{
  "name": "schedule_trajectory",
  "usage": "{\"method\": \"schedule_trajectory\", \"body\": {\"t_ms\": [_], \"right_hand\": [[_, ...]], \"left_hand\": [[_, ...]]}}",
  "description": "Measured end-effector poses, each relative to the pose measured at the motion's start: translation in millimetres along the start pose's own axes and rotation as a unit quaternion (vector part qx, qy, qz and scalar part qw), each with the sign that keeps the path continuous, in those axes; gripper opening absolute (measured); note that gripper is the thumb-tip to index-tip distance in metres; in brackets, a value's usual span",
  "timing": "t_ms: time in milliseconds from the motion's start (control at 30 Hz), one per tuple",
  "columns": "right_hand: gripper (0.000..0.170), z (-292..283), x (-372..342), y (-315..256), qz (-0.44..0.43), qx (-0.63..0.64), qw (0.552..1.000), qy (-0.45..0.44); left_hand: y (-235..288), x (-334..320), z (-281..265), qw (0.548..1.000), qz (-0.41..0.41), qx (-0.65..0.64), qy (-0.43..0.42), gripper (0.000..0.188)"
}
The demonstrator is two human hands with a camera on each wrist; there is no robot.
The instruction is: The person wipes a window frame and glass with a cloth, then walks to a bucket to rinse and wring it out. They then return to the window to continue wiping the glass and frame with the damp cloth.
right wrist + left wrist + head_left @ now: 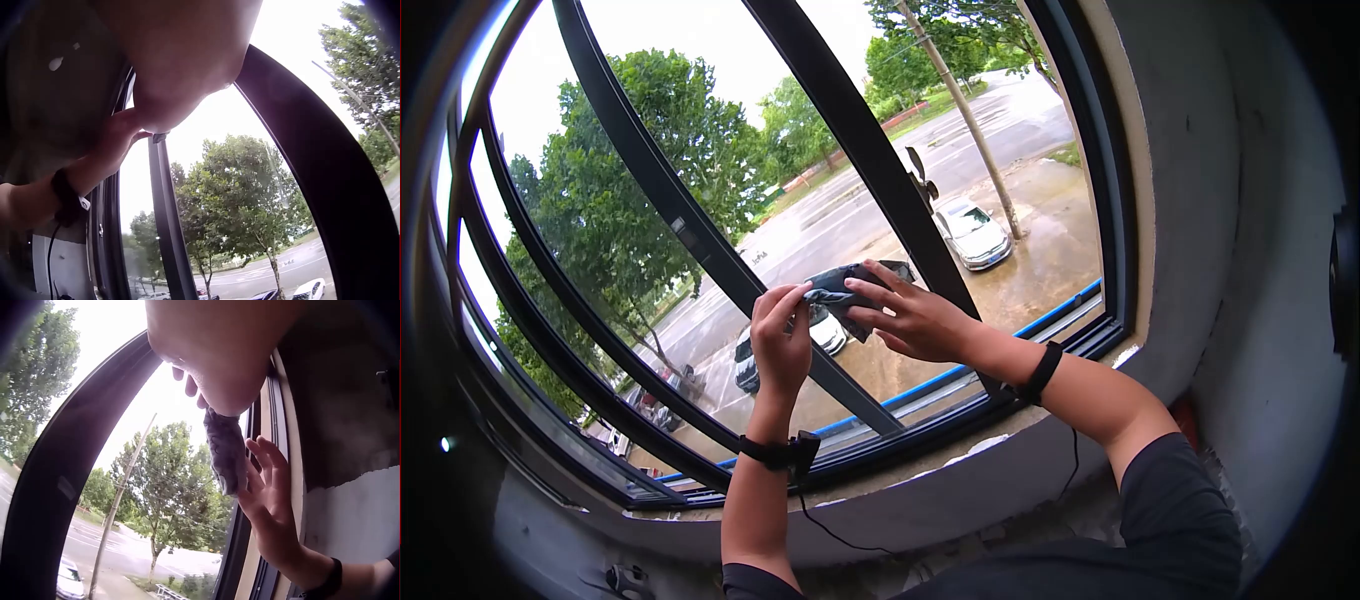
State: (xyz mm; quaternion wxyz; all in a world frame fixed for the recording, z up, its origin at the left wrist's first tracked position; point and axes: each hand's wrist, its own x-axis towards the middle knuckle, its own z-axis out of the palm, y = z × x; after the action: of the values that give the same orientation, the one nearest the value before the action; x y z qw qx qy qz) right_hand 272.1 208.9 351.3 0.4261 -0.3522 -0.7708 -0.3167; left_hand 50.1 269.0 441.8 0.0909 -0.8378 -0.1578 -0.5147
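A crumpled dark grey cloth point(832, 281) is held up in front of the window. My left hand point(780, 330) pinches its left end between thumb and fingertips. On the other side, my right hand point(928, 325) holds the right part, its fingers spread over the near face. Seen from the left wrist, the bunched cloth point(225, 453) hangs below the left hand, and the right hand point(272, 506) has thumb and fingers at its lower end. The right wrist view shows only a small bit of the cloth point(160, 137) at the left fingertips; the rest is hidden behind the right hand.
A dark window frame point(850, 130) with upright bars stands just beyond the hands. Its latch handle point(920, 175) is close to the right hand. Below runs a rough sill point(960, 455). Thin cables hang from both wristbands. Outside are trees, a pole and parked cars.
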Motion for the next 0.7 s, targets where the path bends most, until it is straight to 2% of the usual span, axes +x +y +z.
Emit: {"method": "schedule_trajectory", "body": {"t_ms": [33,100,133,167,233,300,400,567,633,700], "right_hand": [[0.064,0,-1,0,0.0,0.0,1.0,0.001],[0.061,0,1,-3,0.011,-0.02,0.999,-0.026],[0.061,-1,3,-5,0.006,-0.018,1.0,-0.025],[0.063,-3,5,-8,0.019,-0.042,0.998,-0.051],[0.066,-2,10,-12,0.041,-0.056,0.994,-0.083],[0.073,-2,16,-16,0.043,-0.079,0.991,-0.102],[0.082,0,34,-16,0.032,-0.103,0.987,-0.119],[0.089,-4,83,-12,0.014,-0.148,0.981,-0.123],[0.09,-7,107,-12,0.015,-0.161,0.979,-0.12],[0.089,-5,132,-17,0.016,-0.187,0.975,-0.119]], "left_hand": [[-1,-2,-1,1.0,0.001,0.001,0.0,0.026],[0,-5,-5,0.998,-0.008,-0.034,-0.061,0.032],[-4,-5,-11,0.984,0.117,0.121,-0.065,0.039],[-2,-10,-17,0.947,0.19,0.25,-0.063,0.051],[-10,-16,-17,0.909,0.276,0.303,-0.073,0.061],[-13,-19,-15,0.901,0.248,0.316,-0.164,0.075],[-17,-16,-10,0.913,0.189,0.299,-0.203,0.081],[-32,7,-29,0.934,0.157,0.28,-0.155,0.087],[-42,20,-41,0.93,0.186,0.291,-0.125,0.091],[-53,31,-55,0.933,0.181,0.292,-0.107,0.094]]}}
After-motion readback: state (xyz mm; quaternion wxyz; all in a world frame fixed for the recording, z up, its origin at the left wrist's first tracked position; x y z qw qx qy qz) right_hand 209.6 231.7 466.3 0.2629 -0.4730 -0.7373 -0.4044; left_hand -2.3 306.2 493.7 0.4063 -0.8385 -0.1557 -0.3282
